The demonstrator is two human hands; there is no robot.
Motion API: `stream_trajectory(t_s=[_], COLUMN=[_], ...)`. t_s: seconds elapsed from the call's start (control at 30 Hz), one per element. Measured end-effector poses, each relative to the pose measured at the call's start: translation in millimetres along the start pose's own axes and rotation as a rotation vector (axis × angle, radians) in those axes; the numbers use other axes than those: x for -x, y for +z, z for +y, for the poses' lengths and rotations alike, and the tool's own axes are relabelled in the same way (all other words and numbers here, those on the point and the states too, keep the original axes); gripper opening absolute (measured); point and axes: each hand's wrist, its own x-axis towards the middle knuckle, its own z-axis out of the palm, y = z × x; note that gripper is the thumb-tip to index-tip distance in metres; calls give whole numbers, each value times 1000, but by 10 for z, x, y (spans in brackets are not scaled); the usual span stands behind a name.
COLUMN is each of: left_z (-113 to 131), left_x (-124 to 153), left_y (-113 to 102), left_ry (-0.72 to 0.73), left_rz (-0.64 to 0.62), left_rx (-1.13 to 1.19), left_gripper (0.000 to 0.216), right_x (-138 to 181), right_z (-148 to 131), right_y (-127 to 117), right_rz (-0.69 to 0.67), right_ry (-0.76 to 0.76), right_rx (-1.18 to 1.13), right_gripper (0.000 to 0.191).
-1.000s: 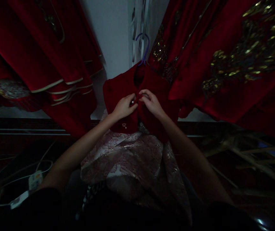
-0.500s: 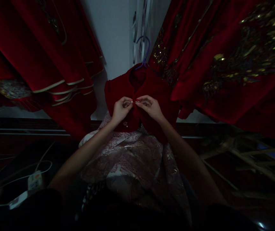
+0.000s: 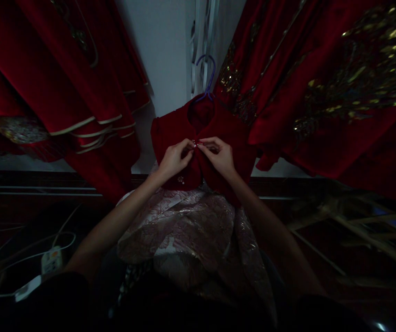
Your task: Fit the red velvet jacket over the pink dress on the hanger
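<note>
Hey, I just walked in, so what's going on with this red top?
A person's left hand and right hand meet at the front of the red top, pinching it, with a small shiny piece between them. It's too dark to tell whether that's fastened. A purple hanger sticks up from the neckline, and shiny patterned fabric spreads below.

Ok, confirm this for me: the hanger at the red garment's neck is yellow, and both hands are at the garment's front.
Wrong on the colour: the head view shows that the hanger at the red garment's neck is bluish purple. The left hand and right hand are at its front.
</note>
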Motion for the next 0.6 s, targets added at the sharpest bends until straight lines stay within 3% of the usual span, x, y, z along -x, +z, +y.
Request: stream_trajectory(t_s=[0.3, 0.6], left_z=[110, 122], left_x=[-105, -125], left_y=[-46, -19], left_ry=[51, 49], left_rz=[-8, -38], left_rx=[-114, -108], left_gripper=[7, 7], right_x=[60, 1], right_z=[-123, -38], right_y=[-26, -93], right_rz=[10, -45], right_ry=[-88, -86], right_rx=[71, -60], right_gripper=[20, 29])
